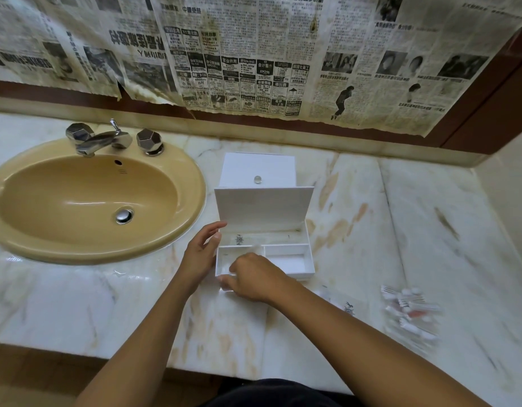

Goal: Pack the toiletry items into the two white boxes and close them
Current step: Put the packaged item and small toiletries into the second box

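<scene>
Two white boxes are seen on the marble counter (pixel 371 230): the near box (pixel 295 261) with lid raised, three compartments visible; the far box (pixel 258 168) shut, clear knob on top, right behind it. The near box's left wall is held by the left hand (pixel 199 254), thumb and fingers loosely curved round the corner. The right hand (pixel 253 279) is curled over the near-left compartment, hiding its contents; whether anything is pinched cannot be told. A sachet (pixel 346 304) lies near right; a blurred pile of toiletries (pixel 409 309) further right. One tan oval sink (pixel 33 239), chrome tap, left. Newspaper (pixel 253 54) covers the wall.
</scene>
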The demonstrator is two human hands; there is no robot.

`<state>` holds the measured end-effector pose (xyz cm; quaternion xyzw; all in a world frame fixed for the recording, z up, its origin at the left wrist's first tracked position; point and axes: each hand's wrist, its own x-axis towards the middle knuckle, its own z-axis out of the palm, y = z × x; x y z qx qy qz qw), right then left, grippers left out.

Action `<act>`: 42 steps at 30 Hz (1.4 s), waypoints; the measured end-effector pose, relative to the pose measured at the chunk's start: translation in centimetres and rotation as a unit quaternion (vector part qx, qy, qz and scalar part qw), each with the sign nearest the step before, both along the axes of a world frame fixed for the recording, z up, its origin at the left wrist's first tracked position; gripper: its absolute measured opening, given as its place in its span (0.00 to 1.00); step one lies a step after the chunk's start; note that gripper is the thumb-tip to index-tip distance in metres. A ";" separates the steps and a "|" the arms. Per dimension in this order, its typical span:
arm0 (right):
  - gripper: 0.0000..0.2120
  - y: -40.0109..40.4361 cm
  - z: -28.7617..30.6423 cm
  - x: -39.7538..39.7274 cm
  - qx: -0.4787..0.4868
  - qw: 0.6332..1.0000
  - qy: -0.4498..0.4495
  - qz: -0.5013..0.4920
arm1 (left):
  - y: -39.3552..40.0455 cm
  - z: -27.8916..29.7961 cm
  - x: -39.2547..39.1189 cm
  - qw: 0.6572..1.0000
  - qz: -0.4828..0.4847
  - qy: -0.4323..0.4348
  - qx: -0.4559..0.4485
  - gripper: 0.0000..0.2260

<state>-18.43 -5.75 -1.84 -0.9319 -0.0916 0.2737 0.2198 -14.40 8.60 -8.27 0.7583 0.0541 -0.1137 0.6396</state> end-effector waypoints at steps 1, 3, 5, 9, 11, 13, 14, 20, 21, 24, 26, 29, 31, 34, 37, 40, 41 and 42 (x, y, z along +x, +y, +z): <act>0.21 -0.1 0.1 0.1 0.006 1.000 -0.004 0.003 | 0.1 -0.1 0.0 1.000 -0.003 0.004 0.004 0.11; 0.14 -0.3 0.6 0.3 0.003 0.999 -0.041 0.016 | 0.0 0.0 0.1 1.000 -0.002 0.007 0.006 0.11; 0.09 -0.5 1.2 0.8 -0.011 0.993 -0.114 0.033 | -0.1 0.2 0.0 1.000 0.004 0.011 0.001 0.11; 0.09 -1.2 1.9 1.6 -0.076 0.978 -0.185 0.055 | -0.2 0.3 -0.1 1.000 0.007 0.010 -0.005 0.11; 0.08 -1.6 2.1 1.8 -0.125 0.974 -0.176 0.075 | -0.4 0.4 -0.1 1.000 0.011 0.012 -0.013 0.11; 0.08 -1.6 2.1 1.9 -0.161 0.969 -0.164 0.094 | -0.4 0.4 -0.1 1.000 0.012 0.013 -0.020 0.11; 0.09 -1.5 2.0 2.0 -0.176 0.966 -0.162 0.101 | -0.4 0.4 -0.1 1.000 0.011 0.013 -0.021 0.11; 0.10 -0.5 0.8 2.5 -0.199 0.959 -0.156 0.128 | -0.2 0.2 0.0 1.000 0.006 0.016 -0.019 0.11; 0.10 -0.4 0.7 2.5 -0.194 0.960 -0.156 0.129 | -0.1 0.1 0.0 1.000 0.005 0.016 -0.019 0.11; 0.08 -0.4 0.4 2.4 -0.164 0.967 -0.160 0.115 | -0.2 0.3 0.0 1.000 0.005 0.014 -0.008 0.11; 0.06 -0.4 0.3 2.3 -0.142 0.971 -0.162 0.099 | -0.2 0.4 -0.1 1.000 0.005 0.010 -0.002 0.11; 0.05 -0.3 -0.2 2.2 -0.111 0.979 -0.147 0.082 | -0.2 0.3 0.0 1.000 0.006 0.013 -0.012 0.11; 0.05 -0.3 -0.4 2.2 -0.093 0.987 -0.111 0.072 | -0.1 0.2 0.0 1.000 0.005 0.016 -0.015 0.11; 0.06 -0.1 -0.3 2.4 -0.069 0.995 -0.063 0.047 | -0.1 0.3 0.0 1.000 0.005 0.014 -0.018 0.11; 0.07 0.2 0.2 2.4 -0.066 0.996 -0.038 0.036 | -0.3 0.4 0.0 1.000 0.007 0.009 -0.020 0.11; 0.09 0.3 0.9 2.2 -0.071 0.996 -0.026 0.049 | -0.3 0.5 0.0 1.000 0.005 0.006 -0.016 0.11; 0.08 0.4 1.2 2.0 -0.070 0.996 -0.028 0.054 | -0.2 0.5 0.0 1.000 0.004 0.006 -0.014 0.10; 0.05 0.3 1.3 1.9 -0.066 0.996 -0.037 0.056 | -0.1 0.5 0.0 1.000 0.003 0.007 -0.016 0.10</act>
